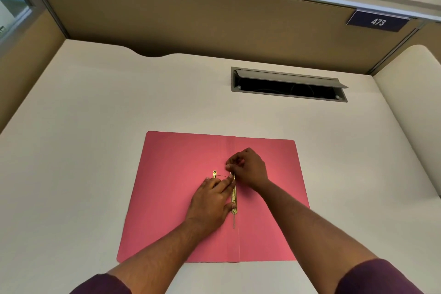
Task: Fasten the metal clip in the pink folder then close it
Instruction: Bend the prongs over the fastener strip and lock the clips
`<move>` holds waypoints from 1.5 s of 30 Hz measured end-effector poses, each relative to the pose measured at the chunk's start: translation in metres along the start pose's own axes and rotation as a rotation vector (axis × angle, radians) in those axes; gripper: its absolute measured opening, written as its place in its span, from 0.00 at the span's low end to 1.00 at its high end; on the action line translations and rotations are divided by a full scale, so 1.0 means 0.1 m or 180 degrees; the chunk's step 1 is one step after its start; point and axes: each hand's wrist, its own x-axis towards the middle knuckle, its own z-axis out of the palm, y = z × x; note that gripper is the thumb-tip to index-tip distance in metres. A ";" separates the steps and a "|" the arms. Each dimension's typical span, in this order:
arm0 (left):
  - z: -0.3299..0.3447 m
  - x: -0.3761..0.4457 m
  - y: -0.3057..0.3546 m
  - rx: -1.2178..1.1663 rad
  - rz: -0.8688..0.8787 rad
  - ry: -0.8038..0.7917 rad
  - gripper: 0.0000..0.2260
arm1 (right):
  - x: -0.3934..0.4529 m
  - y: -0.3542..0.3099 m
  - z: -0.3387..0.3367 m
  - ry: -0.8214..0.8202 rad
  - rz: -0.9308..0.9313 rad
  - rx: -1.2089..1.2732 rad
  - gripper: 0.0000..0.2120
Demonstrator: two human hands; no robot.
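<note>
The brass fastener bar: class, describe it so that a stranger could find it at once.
On the cream desk lies an open pink folder. Along its centre fold, between both hands, runs the brass fastener bar. Unlike the smaller loose brass piece to its left, it is long and slotted.

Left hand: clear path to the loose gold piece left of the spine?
Probably yes. The loose gold piece lies uncovered on the pink folder, just beyond the left hand; nothing lies between them.
</note>
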 end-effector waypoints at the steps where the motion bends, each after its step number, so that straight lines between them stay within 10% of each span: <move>1: 0.00 0.00 0.00 0.0008 0.0000 -0.0003 0.30 | 0.01 0.01 -0.01 0.0044 0.0018 0.0058 0.06; 16: 0.05 -0.01 0.00 0.0051 0.0006 0.0035 0.30 | -0.11 0.11 -0.02 0.0342 0.0261 0.1056 0.22; 45: -0.06 0.04 0.04 0.0421 0.0033 -0.0270 0.28 | 0.06 0.08 -0.10 -0.0201 -0.0360 0.0029 0.03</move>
